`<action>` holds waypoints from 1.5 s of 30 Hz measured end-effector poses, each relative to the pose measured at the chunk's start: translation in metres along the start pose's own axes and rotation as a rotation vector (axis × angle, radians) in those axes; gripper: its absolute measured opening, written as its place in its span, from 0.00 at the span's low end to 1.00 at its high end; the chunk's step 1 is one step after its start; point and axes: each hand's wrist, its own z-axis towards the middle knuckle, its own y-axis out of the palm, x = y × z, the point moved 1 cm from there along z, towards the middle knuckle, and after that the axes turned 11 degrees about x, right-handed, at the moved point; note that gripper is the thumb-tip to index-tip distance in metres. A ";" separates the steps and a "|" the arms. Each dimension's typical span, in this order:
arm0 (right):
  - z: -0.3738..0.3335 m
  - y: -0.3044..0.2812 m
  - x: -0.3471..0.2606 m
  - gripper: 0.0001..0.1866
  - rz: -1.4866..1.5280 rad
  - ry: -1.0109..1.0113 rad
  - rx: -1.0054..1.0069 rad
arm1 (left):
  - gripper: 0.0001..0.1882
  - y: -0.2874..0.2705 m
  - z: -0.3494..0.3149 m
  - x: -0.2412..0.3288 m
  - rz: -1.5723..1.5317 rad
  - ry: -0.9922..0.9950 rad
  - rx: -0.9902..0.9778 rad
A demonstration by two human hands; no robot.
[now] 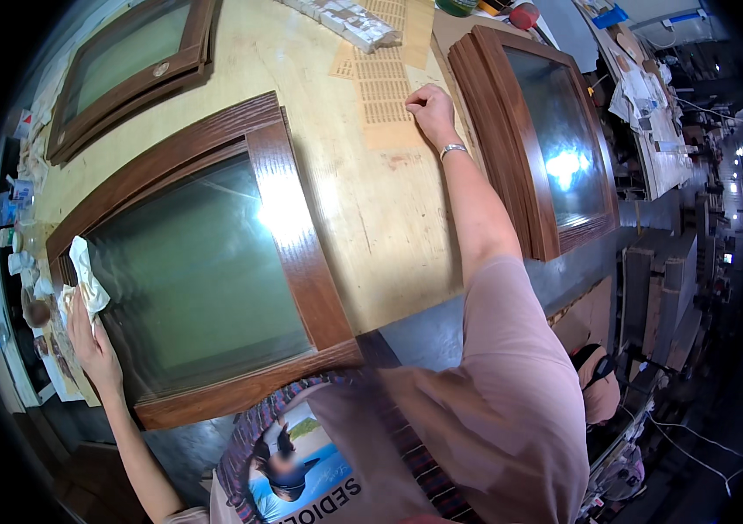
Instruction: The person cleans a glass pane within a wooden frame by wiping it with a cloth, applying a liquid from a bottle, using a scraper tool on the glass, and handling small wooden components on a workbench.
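Note:
My left hand (95, 348) is at the left edge of a brown wooden framed glass panel (271, 188), its fingers on a crumpled white cloth (86, 278) that lies against the frame. The panel lies flat near me, with greenish glass that reflects a bright light. My right hand (433, 115) reaches far forward, thumb and fingertips pinched together beside orange-yellow sheets of small labels (385, 98). Whatever the pinch holds, if anything, is too small to make out.
A stack of similar framed panels (511, 148) stands on the right, another framed panel (127, 65) lies at the far left. A row of white wrapped blocks (345, 22) rests on the pale wooden table (398, 253). A person (597, 384) is at the lower right, beyond my arm.

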 end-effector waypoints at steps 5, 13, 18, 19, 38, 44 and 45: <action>0.004 0.001 0.004 0.13 0.030 -0.076 -0.046 | 0.26 0.001 -0.001 -0.002 0.005 0.001 0.009; 0.018 -0.001 0.009 0.14 0.118 -0.029 -0.137 | 0.26 0.001 0.001 -0.001 0.004 0.028 0.016; 0.018 0.004 0.003 0.11 0.059 -0.098 -0.083 | 0.25 0.000 0.000 -0.002 0.021 0.026 0.007; 0.017 0.004 0.003 0.10 0.062 -0.091 -0.062 | 0.24 0.001 -0.001 -0.003 0.028 0.027 0.007; -0.001 0.012 -0.011 0.04 0.076 -0.042 0.170 | 0.25 0.000 -0.002 -0.002 0.032 0.003 0.004; -0.004 0.007 -0.005 0.04 0.042 -0.107 0.152 | 0.25 -0.001 0.000 0.001 0.034 0.003 0.000; -0.005 0.005 -0.002 0.04 0.052 -0.054 0.132 | 0.25 0.000 0.000 0.001 0.033 0.010 0.002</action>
